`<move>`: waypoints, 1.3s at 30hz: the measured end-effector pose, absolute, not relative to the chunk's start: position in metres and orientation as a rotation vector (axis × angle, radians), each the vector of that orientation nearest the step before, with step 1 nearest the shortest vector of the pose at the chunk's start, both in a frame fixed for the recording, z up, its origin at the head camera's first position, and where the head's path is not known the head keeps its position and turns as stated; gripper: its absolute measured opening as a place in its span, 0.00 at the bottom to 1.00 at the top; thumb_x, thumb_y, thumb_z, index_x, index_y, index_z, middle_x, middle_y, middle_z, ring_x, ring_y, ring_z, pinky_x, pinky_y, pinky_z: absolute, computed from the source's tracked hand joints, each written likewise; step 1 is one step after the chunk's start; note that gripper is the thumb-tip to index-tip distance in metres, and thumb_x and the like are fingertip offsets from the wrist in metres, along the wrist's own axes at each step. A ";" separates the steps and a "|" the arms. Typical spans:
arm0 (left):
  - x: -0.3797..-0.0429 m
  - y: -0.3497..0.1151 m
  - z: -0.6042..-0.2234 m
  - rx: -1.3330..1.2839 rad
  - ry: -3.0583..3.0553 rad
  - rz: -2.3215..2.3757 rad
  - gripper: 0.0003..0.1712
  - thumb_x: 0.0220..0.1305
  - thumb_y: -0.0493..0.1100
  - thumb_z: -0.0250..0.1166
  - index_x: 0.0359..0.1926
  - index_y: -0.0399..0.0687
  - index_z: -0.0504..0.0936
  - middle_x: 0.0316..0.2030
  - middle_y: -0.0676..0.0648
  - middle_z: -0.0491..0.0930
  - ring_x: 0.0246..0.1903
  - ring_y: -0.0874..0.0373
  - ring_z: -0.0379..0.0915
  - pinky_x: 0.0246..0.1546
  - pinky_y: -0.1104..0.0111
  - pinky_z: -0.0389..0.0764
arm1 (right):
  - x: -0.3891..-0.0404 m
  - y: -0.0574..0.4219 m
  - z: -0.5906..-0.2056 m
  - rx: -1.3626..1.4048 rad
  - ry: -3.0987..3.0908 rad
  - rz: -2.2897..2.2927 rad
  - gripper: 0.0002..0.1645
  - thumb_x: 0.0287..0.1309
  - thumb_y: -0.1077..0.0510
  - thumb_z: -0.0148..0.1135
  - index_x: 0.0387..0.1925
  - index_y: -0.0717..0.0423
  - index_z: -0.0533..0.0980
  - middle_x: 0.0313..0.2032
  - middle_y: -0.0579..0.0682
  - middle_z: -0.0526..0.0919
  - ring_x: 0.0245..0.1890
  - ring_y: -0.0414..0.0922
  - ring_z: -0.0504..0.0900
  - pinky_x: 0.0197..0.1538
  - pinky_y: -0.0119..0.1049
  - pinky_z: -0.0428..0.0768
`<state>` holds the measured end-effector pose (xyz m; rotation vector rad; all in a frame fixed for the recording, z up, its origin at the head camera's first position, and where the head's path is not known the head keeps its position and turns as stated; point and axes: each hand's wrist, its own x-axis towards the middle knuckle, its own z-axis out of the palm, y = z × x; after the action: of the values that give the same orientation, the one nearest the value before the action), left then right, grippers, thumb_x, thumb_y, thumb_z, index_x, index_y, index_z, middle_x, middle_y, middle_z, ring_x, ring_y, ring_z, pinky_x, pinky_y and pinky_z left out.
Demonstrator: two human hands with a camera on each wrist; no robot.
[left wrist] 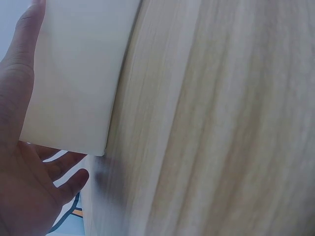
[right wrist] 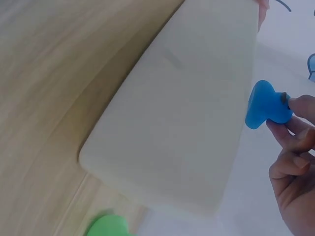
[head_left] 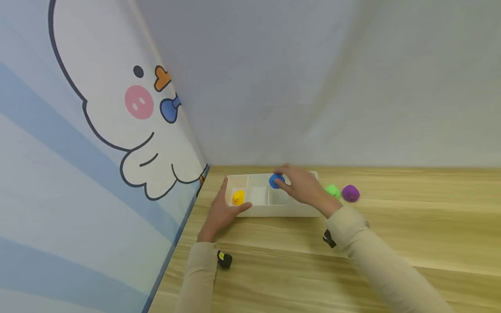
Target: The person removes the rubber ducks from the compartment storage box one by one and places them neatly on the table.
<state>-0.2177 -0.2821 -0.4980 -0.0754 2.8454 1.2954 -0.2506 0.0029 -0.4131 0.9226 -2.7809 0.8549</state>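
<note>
Beige sleeves (head_left: pixel 387 261) nearest, reaching in over a wood-grain table (head_left: pixel 274 278); a small black object shows beside each wrist. Left hand (head_left: pixel 221 213) spread wide at the near-left corner of a white compartmented tray (head_left: pixel 282 211), thumb along the front wall, fingers along the left end, touching but not wrapped round it. Yellow toy duck (head_left: pixel 238 198) sits in the leftmost compartment. Right hand (head_left: pixel 303 184) comes across the tray's right part, thumb and fingers nearly closed, pinching a blue toy (head_left: pixel 276 181) over the tray, near the second divider from the left; cannot tell whether it touches the rim. Green toy (head_left: pixel 332 191) just beyond the tray's right end, purple toy (head_left: pixel 350 193) next to it. Behind, pale grey wall (head_left: pixel 313 87); at left, a blue-and-white panel with a cartoon bird (head_left: pixel 113 87).
</note>
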 end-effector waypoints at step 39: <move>-0.216 -0.283 -0.500 -0.050 2.816 1.352 0.73 0.48 0.74 0.75 0.83 0.66 0.37 0.83 0.47 0.45 0.81 0.42 0.47 0.78 0.40 0.55 | -0.235 0.100 -0.416 0.729 -2.793 0.817 0.23 0.71 0.53 0.61 0.62 0.61 0.77 0.58 0.61 0.84 0.56 0.61 0.84 0.54 0.58 0.84</move>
<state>-0.2156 -0.2831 -0.5004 -0.0505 2.8162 1.3525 -0.2349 0.1004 -0.4155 0.7295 -2.7930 0.8170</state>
